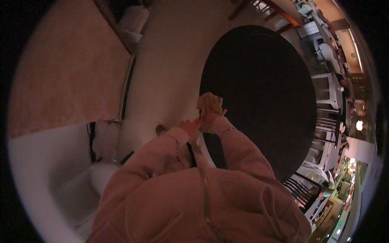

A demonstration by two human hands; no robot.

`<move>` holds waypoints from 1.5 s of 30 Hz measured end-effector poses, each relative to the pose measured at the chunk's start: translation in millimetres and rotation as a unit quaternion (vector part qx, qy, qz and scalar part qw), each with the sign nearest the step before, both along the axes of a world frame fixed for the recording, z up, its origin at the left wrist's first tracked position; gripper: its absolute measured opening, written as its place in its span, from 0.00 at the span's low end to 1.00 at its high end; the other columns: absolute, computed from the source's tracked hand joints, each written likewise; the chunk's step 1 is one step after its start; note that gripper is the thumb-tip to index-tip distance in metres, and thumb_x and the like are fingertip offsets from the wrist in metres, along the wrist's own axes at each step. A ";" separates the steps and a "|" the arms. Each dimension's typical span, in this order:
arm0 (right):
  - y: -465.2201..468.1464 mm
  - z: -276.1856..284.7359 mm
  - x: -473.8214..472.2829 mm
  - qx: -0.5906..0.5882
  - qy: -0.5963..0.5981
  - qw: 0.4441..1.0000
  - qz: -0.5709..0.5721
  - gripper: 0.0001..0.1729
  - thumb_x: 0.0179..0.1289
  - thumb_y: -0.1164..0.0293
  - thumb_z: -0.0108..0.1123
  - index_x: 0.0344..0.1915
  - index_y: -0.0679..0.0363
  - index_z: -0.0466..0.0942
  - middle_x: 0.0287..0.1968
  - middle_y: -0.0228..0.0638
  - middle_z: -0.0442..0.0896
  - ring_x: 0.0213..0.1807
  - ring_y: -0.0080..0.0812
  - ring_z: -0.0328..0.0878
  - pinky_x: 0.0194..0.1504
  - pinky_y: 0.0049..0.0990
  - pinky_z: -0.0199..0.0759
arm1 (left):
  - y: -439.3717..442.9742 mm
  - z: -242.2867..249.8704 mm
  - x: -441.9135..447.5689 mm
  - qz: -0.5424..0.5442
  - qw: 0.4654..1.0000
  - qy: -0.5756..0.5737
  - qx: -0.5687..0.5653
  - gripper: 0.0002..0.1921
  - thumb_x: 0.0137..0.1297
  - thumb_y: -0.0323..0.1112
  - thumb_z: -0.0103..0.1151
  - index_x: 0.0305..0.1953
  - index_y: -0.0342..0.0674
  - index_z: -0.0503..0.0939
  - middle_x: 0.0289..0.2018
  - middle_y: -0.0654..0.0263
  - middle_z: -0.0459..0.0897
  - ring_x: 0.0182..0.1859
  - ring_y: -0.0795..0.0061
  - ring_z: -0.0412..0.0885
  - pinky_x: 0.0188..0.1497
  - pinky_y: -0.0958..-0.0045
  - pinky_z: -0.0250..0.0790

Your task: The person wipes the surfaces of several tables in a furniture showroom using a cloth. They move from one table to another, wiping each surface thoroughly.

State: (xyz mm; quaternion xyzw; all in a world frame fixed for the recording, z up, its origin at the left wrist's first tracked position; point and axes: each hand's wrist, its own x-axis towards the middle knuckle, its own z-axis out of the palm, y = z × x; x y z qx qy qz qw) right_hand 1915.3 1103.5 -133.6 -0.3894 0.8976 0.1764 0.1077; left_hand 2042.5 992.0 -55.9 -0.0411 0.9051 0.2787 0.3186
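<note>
My right hand (211, 117) grips a crumpled yellowish cloth (209, 101) at the near left rim of a large round dark table (258, 91). Part of the cloth also shows below that wrist. Just left of it, my left hand (190, 126) reaches towards the right wrist, its fingertips close to the cloth. Dim light and blur hide whether the left fingers pinch anything. Both forearms wear pink sleeves.
Pale floor (164, 60) runs along the left of the table. A broad tan panel (70, 66) and a white chair-like seat (73, 188) stand at left. A wooden chair (279, 15) stands beyond the table; a dark slatted chair back (299, 189) and white-framed furniture (326, 91) line the right.
</note>
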 end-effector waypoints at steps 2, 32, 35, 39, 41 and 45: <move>-19.3 20.2 7.9 -0.024 -0.084 0.995 -0.054 0.55 0.57 0.37 0.52 0.78 0.39 0.38 0.80 0.31 0.37 0.80 0.44 0.30 0.67 0.71 0.26 | -13.0 -34.0 7.0 -0.021 0.998 0.049 -0.033 0.44 0.51 0.37 0.66 0.69 0.47 0.55 0.70 0.63 0.62 0.57 0.53 0.77 0.55 0.48 0.70; -210.5 19.9 -103.6 -0.013 -0.164 0.975 -0.152 0.47 0.63 0.38 0.44 0.77 0.38 0.41 0.80 0.40 0.31 0.79 0.55 0.20 0.65 0.76 0.22 | -273.6 -5.9 -193.6 -0.354 0.934 -0.036 -0.014 0.33 0.65 0.49 0.53 0.71 0.66 0.56 0.69 0.75 0.65 0.68 0.55 0.65 0.59 0.45 0.62; -241.3 17.1 -132.6 0.014 -0.184 0.970 -0.156 0.47 0.63 0.37 0.44 0.77 0.38 0.42 0.80 0.38 0.32 0.79 0.55 0.21 0.65 0.77 0.21 | -309.4 2.3 -233.1 -0.420 0.905 -0.044 -0.046 0.38 0.64 0.65 0.45 0.73 0.66 0.52 0.73 0.80 0.58 0.71 0.48 0.58 0.62 0.42 0.63; -258.3 21.1 -147.1 0.003 -0.192 0.961 -0.199 0.50 0.61 0.37 0.47 0.77 0.40 0.42 0.80 0.42 0.32 0.79 0.56 0.22 0.65 0.76 0.22 | -328.1 -13.2 -251.8 -0.424 0.905 -0.012 -0.014 0.37 0.63 0.54 0.55 0.72 0.66 0.54 0.73 0.78 0.58 0.69 0.50 0.62 0.61 0.43 0.62; -284.7 51.3 -162.1 -0.049 -0.178 0.950 -0.251 0.52 0.60 0.38 0.50 0.77 0.41 0.40 0.79 0.44 0.32 0.79 0.58 0.21 0.66 0.74 0.23 | -343.4 -23.9 -273.3 -0.481 0.876 0.001 -0.044 0.40 0.63 0.57 0.53 0.74 0.64 0.49 0.75 0.79 0.53 0.71 0.47 0.59 0.61 0.44 0.64; -330.1 44.1 -223.3 -0.073 -0.148 0.902 -0.399 0.58 0.57 0.37 0.54 0.78 0.43 0.36 0.79 0.47 0.31 0.79 0.60 0.23 0.70 0.66 0.26 | -391.8 -2.8 -350.9 -0.443 0.896 0.037 -0.011 0.41 0.58 0.47 0.63 0.71 0.57 0.56 0.73 0.73 0.58 0.67 0.55 0.65 0.62 0.45 0.61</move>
